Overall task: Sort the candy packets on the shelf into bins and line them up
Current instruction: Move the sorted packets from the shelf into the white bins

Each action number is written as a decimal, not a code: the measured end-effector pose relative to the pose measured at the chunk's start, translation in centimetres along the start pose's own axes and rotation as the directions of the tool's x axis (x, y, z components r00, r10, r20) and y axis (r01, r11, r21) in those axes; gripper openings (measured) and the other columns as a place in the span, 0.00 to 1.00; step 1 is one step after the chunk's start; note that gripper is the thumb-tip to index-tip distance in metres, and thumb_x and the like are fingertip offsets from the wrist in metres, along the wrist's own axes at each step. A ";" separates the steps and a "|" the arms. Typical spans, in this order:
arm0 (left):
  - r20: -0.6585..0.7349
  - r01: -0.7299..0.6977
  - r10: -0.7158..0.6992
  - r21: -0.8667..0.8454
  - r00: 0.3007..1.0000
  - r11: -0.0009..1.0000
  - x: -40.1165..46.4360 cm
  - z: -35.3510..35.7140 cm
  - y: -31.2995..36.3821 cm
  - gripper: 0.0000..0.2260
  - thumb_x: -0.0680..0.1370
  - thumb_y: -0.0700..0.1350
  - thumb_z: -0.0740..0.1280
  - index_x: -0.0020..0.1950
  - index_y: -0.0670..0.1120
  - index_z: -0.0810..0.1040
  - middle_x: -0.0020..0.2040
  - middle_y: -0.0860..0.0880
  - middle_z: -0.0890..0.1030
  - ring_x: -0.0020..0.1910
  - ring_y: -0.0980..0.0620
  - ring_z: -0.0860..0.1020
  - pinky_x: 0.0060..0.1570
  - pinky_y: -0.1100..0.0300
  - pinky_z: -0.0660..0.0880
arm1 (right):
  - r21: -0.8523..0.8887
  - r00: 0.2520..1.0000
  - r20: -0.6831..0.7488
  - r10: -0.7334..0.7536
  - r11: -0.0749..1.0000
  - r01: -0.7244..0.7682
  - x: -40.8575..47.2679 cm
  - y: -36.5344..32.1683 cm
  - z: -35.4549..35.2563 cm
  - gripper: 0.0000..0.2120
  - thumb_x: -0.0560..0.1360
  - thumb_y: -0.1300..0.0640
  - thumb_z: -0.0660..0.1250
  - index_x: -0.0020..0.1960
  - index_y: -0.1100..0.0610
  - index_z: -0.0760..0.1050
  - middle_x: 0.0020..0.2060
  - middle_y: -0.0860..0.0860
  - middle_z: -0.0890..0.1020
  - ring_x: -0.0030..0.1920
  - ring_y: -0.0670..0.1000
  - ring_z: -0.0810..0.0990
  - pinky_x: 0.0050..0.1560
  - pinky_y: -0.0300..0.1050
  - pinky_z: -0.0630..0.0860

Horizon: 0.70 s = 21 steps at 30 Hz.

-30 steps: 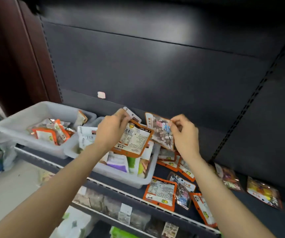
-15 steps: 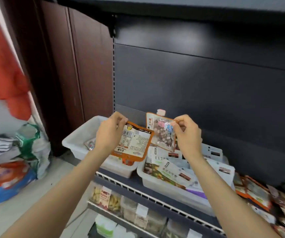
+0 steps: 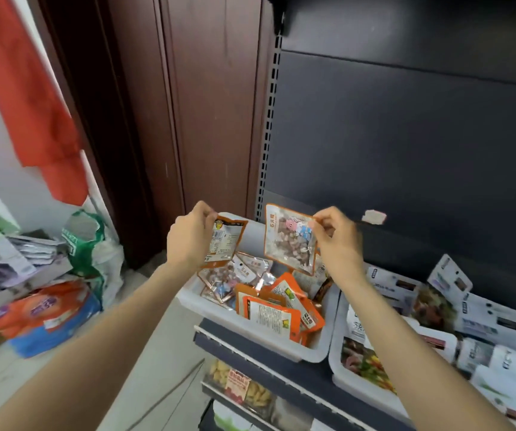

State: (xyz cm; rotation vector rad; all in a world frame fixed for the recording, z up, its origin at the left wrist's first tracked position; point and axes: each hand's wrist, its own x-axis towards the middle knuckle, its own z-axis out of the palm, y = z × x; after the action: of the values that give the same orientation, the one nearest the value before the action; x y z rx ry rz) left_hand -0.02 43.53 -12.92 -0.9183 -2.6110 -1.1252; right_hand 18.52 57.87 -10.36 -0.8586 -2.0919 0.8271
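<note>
Left hand [image 3: 188,241] pinches orange packet [image 3: 226,241]; right hand [image 3: 337,241] pinches clear packet [image 3: 289,241]; print seemingly illegible.

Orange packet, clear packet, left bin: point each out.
orange packet [image 3: 225,241]: head view, white label panel.
clear packet [image 3: 288,244]: head view, window showing candy.
left bin [image 3: 250,329]: head view, front wall.

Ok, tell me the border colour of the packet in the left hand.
Orange, around a white label; the packet shows best in the head view.
</note>
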 end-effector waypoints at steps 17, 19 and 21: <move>0.566 -0.327 0.289 -0.036 0.772 0.944 6.5 4.6 -12.1 0.20 0.77 0.45 0.66 0.69 0.50 0.71 0.68 0.48 0.72 0.65 0.44 0.70 0.63 0.49 0.69 | -0.149 0.969 -0.081 0.233 0.959 -0.243 0.3 -1.0 13.2 0.03 0.77 0.62 0.64 0.50 0.61 0.75 0.43 0.49 0.77 0.44 0.47 0.76 0.45 0.41 0.73; 0.587 -0.317 0.250 0.012 0.770 0.948 7.2 4.0 -13.5 0.26 0.76 0.48 0.68 0.73 0.50 0.66 0.73 0.48 0.66 0.70 0.44 0.64 0.66 0.47 0.65 | -0.172 0.957 -0.031 0.289 0.941 -0.290 0.6 -0.8 15.8 0.03 0.77 0.62 0.64 0.50 0.61 0.74 0.44 0.51 0.79 0.44 0.50 0.77 0.47 0.43 0.74; 0.684 -0.271 0.178 0.030 0.707 0.962 7.2 3.8 -14.4 0.29 0.75 0.50 0.69 0.74 0.51 0.63 0.74 0.49 0.62 0.72 0.45 0.62 0.68 0.47 0.64 | -0.261 0.939 0.040 0.342 0.910 -0.321 0.8 -0.3 17.9 0.02 0.78 0.63 0.63 0.49 0.58 0.72 0.47 0.55 0.81 0.45 0.55 0.80 0.48 0.49 0.77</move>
State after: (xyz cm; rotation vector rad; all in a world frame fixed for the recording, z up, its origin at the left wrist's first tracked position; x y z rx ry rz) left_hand -13.99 42.02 -21.76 -1.8511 -2.9114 -0.6041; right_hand 3.75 53.22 -19.45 -1.3681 -2.1881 0.7903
